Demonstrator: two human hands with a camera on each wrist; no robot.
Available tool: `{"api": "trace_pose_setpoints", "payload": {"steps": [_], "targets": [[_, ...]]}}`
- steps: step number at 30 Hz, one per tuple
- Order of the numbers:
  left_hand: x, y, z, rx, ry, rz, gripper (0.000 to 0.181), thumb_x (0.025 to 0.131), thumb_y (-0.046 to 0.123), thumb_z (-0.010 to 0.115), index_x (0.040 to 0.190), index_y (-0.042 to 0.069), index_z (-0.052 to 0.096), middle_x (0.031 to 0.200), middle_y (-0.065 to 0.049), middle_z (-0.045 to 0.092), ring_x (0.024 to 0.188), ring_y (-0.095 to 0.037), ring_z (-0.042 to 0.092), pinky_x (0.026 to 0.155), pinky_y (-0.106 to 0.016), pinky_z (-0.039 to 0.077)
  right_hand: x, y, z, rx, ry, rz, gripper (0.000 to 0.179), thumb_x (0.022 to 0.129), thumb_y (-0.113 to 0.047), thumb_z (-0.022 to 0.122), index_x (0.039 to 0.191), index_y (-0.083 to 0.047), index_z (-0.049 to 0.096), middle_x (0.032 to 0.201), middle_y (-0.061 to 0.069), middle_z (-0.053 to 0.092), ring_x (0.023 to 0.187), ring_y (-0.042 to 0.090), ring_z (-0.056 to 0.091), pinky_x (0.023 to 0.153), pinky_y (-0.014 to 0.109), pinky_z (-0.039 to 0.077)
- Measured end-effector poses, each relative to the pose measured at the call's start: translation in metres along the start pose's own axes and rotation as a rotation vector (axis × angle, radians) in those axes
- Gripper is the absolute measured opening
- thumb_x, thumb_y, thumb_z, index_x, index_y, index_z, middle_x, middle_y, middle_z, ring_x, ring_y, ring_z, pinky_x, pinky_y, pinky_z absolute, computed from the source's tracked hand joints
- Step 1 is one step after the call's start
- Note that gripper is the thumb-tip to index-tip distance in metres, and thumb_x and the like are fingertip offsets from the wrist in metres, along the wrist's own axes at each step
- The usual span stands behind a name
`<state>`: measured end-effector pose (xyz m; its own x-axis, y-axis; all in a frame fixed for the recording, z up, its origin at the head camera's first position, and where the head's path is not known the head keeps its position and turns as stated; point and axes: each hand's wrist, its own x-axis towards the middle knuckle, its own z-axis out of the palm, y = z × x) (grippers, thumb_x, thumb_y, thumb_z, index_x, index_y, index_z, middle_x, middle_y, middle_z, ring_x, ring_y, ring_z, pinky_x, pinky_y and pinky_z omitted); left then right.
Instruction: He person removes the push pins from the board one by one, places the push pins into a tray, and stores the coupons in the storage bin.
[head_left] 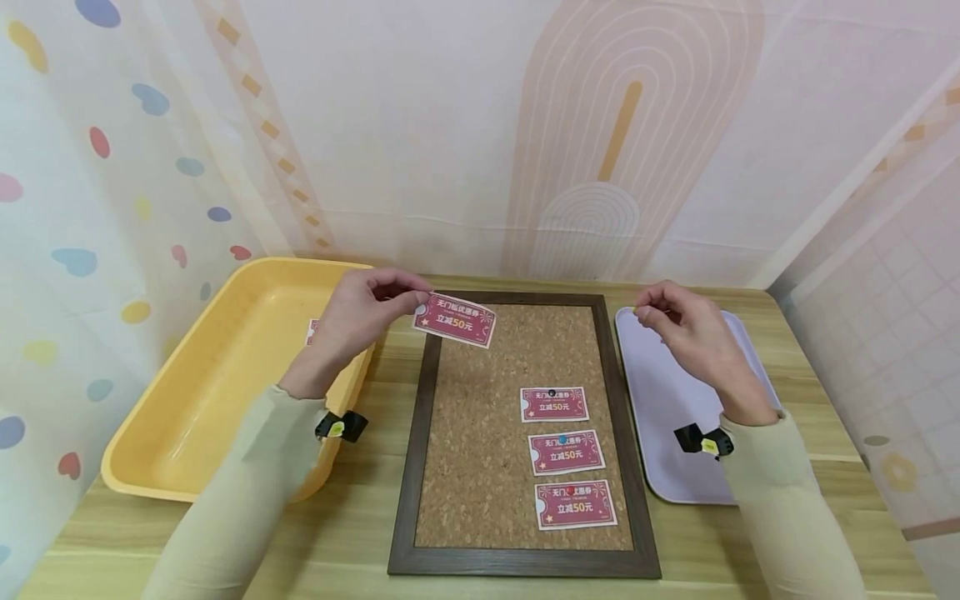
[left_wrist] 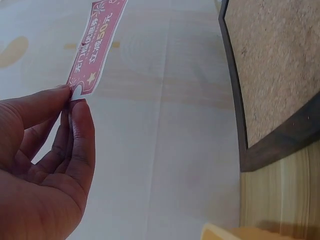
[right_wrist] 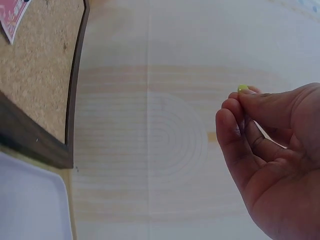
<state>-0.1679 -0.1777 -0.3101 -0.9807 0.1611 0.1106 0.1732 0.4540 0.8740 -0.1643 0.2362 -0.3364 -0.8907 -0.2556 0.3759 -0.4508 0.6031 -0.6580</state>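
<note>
The head camera looks forward and down from above the near side of the desk (head_left: 360, 542), far enough back to take in the whole corkboard (head_left: 480, 417) and the cloth (head_left: 420, 150) behind it. The left wrist camera (head_left: 337, 429) sits close to the left hand (head_left: 365, 307) and faces the cloth, the corkboard's edge at its right. The right wrist camera (head_left: 708, 447), as near the right hand (head_left: 688, 332), faces the cloth too, with the corkboard at its left. Head and left wrist views share the held coupon (head_left: 455, 321); head and right wrist views share the lilac tray (head_left: 667, 408)
</note>
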Motion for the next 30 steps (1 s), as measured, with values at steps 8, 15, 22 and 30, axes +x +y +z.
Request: {"api": "trace_pose_setpoints", "payload": {"steps": [8, 15, 22, 30], "targets": [[-0.003, -0.007, -0.016, 0.016, 0.020, 0.008, 0.019, 0.098, 0.020, 0.073, 0.109, 0.005, 0.078, 0.104, -0.006, 0.074, 0.085, -0.018, 0.061, 0.071, -0.024, 0.048, -0.005, 0.010, -0.008, -0.046, -0.002, 0.028, 0.004, 0.102, -0.005, 0.065, 0.103, -0.004, 0.068, 0.086, 0.007, 0.066, 0.071, 0.010, 0.057, 0.062, 0.018, 0.041], [-0.006, -0.013, -0.031, 0.019, 0.032, -0.023, 0.022, 0.098, 0.022, 0.074, 0.112, 0.006, 0.078, 0.105, 0.001, 0.074, 0.093, -0.014, 0.065, 0.080, -0.022, 0.052, -0.007, 0.024, -0.011, -0.024, 0.006, 0.027, 0.003, 0.100, 0.001, 0.064, 0.102, 0.000, 0.067, 0.084, 0.008, 0.063, 0.071, 0.007, 0.053, 0.062, 0.018, 0.040], [-0.011, -0.026, -0.047, 0.020, 0.066, -0.020, 0.026, 0.099, 0.020, 0.072, 0.117, 0.001, 0.076, 0.101, 0.011, 0.074, 0.095, -0.015, 0.068, 0.082, -0.019, 0.055, -0.008, 0.031, -0.014, -0.042, -0.001, 0.062, 0.005, 0.101, 0.000, 0.062, 0.102, 0.001, 0.066, 0.086, 0.011, 0.065, 0.073, 0.009, 0.054, 0.063, 0.018, 0.041], [-0.012, -0.042, -0.065, 0.046, 0.072, -0.073, 0.030, 0.102, 0.020, 0.069, 0.123, -0.001, 0.073, 0.103, 0.013, 0.073, 0.091, -0.009, 0.067, 0.079, -0.018, 0.055, -0.010, 0.040, -0.015, -0.054, -0.006, 0.072, 0.004, 0.100, 0.001, 0.062, 0.101, 0.002, 0.066, 0.084, 0.011, 0.065, 0.071, 0.007, 0.051, 0.060, 0.019, 0.039]]}}
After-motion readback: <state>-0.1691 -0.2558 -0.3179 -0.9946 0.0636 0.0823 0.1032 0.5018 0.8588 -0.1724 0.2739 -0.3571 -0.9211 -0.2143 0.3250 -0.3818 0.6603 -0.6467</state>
